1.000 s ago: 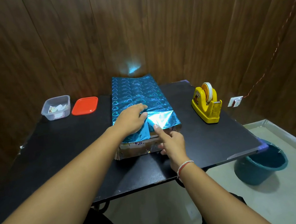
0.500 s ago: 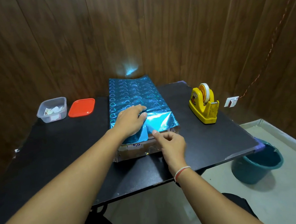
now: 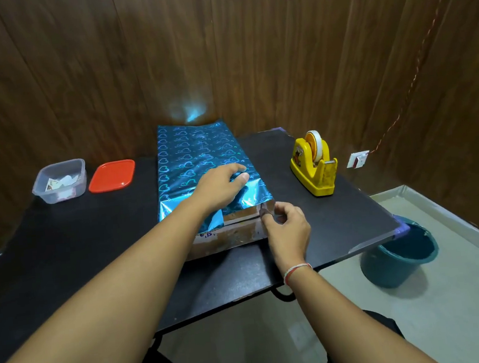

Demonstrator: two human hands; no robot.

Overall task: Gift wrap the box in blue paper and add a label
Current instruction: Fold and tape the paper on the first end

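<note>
Head view. The box (image 3: pixel 226 236) lies in the middle of the black table (image 3: pixel 63 259), its near end face still bare, with the blue heart-printed wrapping paper (image 3: pixel 197 156) drawn over its top and running on toward the wooden wall. The left hand (image 3: pixel 221 184) lies palm-down on the paper over the box, fingers reaching forward with their tips bent onto a fold, apparently to keep the sheet from slipping while the near end is closed. The right hand (image 3: pixel 286 229) sits at the box's near right corner, thumb and forefinger pinched on the paper's silvery corner flap there, wrist low over the table edge. A yellow tape dispenser (image 3: pixel 315 167) stands to the right, likely within reach for sealing. A clear tub (image 3: pixel 61 182) holding paper slips, possibly labels, and its red lid (image 3: pixel 112 176) sit at far left.
</note>
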